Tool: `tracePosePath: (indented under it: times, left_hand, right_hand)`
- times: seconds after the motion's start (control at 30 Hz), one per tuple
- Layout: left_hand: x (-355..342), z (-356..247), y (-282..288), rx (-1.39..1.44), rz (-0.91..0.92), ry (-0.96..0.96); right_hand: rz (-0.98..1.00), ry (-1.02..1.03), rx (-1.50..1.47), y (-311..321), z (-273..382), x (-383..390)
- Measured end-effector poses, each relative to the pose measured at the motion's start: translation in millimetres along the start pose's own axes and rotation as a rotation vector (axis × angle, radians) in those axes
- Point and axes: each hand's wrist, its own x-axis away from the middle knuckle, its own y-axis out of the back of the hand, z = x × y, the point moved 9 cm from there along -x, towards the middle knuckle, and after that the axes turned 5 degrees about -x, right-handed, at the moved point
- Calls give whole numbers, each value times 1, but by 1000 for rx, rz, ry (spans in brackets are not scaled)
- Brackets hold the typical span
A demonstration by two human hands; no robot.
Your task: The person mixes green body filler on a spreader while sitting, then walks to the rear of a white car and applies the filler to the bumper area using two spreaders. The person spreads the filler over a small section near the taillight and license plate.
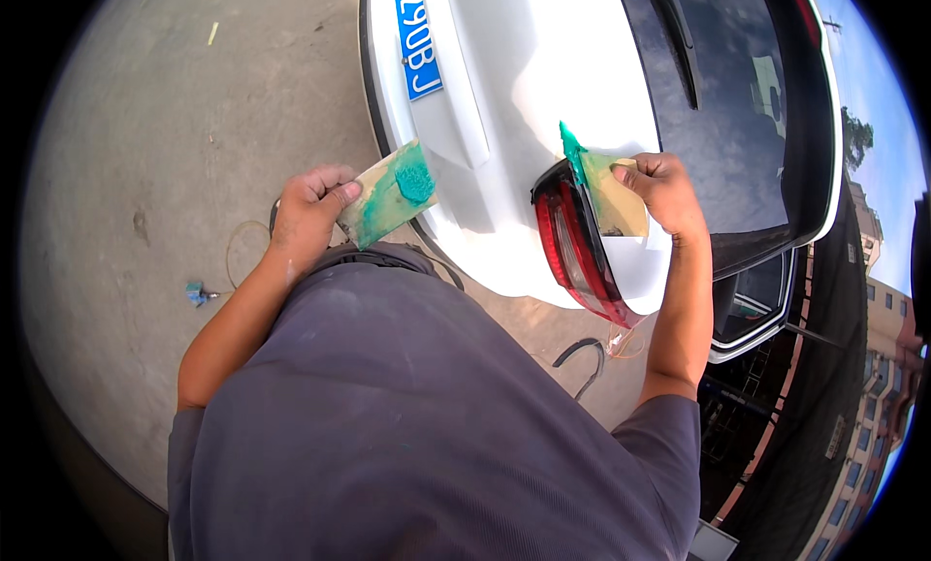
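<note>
My left hand [315, 207] grips the edge of a flat rectangular spreader [383, 204], thumb on top. A lump of green paste [414, 183] lies on its outer end, with green smears across the rest. In my right hand [664, 192] a thin yellowish spreader [613, 197] is pinched between thumb and fingers. Its left edge rests against the white car body [524, 76] just above the red tail light [572, 241]. A streak of wet green filler paste [572, 149] runs along that edge and comes to a point on the white panel.
The rear window [722, 86] with its wiper [684, 52] is beyond my right hand. A blue licence plate [417, 42] sits on the car's back. On the concrete floor [136, 173] lie a thin hose with a blue fitting [199, 293] and a black hose [580, 352].
</note>
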Motion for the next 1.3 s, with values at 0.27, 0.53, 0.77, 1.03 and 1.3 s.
tracePosePath:
  times: [0.27, 0.53, 0.77, 1.03, 1.3]
  left_hand:
    - [2, 2, 2, -10, -15, 13]
    - [4, 5, 4, -25, -24, 24]
    - [0, 13, 6, -44, -9, 18]
    - [1, 19, 7, -29, 0, 29]
    - [2, 25, 9, 31, 15, 41]
  right_hand:
    - [-17, 7, 104, -5, -5, 4]
    - [-13, -10, 61, -6, -1, 16]
    - [-14, 0, 29, -4, -5, 9]
    - [3, -28, 4, -3, 11, -11]
    - [-30, -39, -41, 6, 15, -21]
